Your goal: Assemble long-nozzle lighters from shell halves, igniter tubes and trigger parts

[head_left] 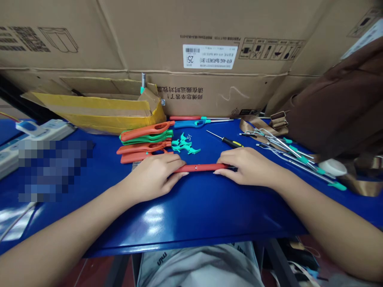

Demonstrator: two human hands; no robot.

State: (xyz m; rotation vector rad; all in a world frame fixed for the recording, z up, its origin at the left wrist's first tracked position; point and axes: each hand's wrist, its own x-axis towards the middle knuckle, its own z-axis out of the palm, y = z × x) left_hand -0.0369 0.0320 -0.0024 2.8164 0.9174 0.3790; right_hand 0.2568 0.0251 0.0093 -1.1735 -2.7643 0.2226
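Note:
A red lighter casing (pixel 200 167) lies level between my two hands, just over the blue table. My left hand (pixel 158 173) pinches its left end, with fingers on top and thumb in front. Its right end sits in the closed fingers of my right hand (pixel 245 165), which hide the tip. Orange casings (pixel 140 149) and green casings (pixel 146 137) are stacked beyond my left hand. Next to them is a small heap of teal triggers (pixel 185 146). A black and yellow screwdriver (pixel 229 141) lies just beyond my right hand.
Metal lighter rods (pixel 295 149) with wires and teal ends lie at the right, near a brown bag (pixel 335 91). A yellow-edged cardboard box (pixel 98 107) and a blue lighter (pixel 188 124) are at the back. A power strip (pixel 36 139) stands on the left.

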